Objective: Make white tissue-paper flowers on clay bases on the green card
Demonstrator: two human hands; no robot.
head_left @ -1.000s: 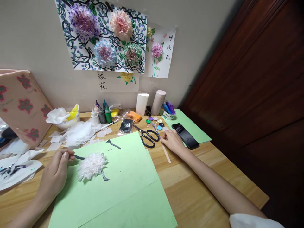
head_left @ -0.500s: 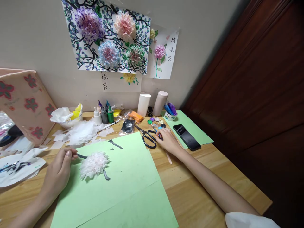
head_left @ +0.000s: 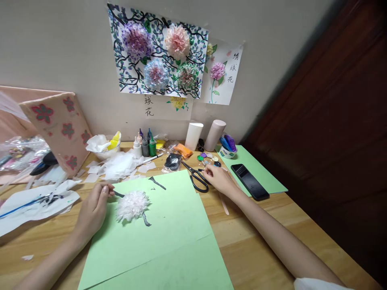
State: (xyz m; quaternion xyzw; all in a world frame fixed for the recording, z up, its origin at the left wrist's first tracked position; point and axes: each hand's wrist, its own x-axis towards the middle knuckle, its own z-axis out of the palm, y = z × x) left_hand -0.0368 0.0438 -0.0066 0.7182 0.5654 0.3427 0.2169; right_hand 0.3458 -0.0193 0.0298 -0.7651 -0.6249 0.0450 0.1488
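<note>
At the left edge of the green paper (head_left: 169, 237), the fingers of my left hand (head_left: 93, 211) are pinched on a dark grey strip (head_left: 119, 194). That strip reaches to a fluffy white-pink paper flower (head_left: 133, 206). Below the flower a curved grey strip (head_left: 146, 219) sticks out, and a forked one (head_left: 157, 183) lies above it. My right hand (head_left: 220, 179) is closed at the handles of black scissors (head_left: 196, 175); its fingers cover one handle loop. A small paint palette (head_left: 210, 158) sits just beyond its fingertips.
A phone (head_left: 249, 182) lies right of my right hand, and a wooden stick (head_left: 223, 204) below it. Paint bottles (head_left: 145, 146), a bag of black clay (head_left: 173, 162), white tissue (head_left: 121, 166) and a bowl (head_left: 105, 153) line the back. Flower artwork (head_left: 161, 56) hangs on the wall.
The whole view has shifted, so everything appears farther right. Both hands stay nearly where they were relative to the flower and scissors.
</note>
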